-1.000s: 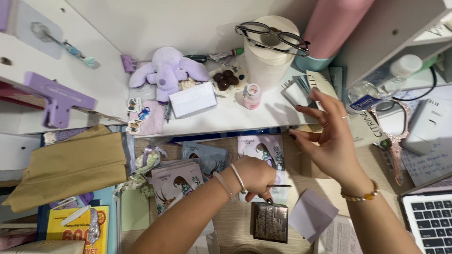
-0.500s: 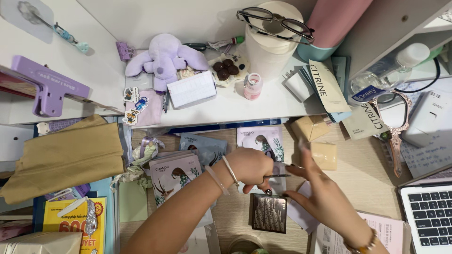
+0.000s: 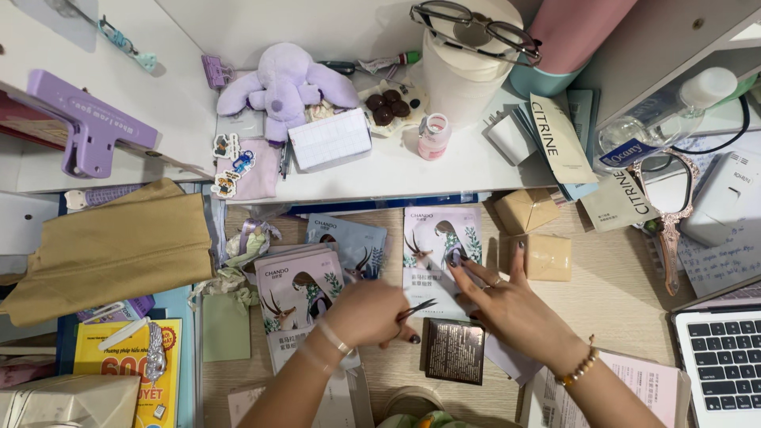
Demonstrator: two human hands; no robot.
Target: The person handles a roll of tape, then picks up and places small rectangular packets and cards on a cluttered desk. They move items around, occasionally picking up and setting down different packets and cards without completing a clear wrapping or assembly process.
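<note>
On the left we are seeing a folded tan cloth [image 3: 111, 250] lying over the desk's clutter, and right of it a stack of illustrated face-mask sachets [image 3: 300, 295]. Our left hand [image 3: 366, 313] is curling its fingers tight around small dark scissors [image 3: 418, 307], blades pointing right. Just beyond, our right hand [image 3: 507, 305] is spreading its fingers flat on another mask sachet [image 3: 432, 257], near a dark square box [image 3: 454, 351]. A laptop [image 3: 725, 361] is sitting far right.

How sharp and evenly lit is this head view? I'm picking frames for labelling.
Head view: even soft light, faint shadows; the left hand and right hand slightly motion-softened; the purple plush toy and black-rimmed glasses crisp; mild glare on the oval hand mirror.
</note>
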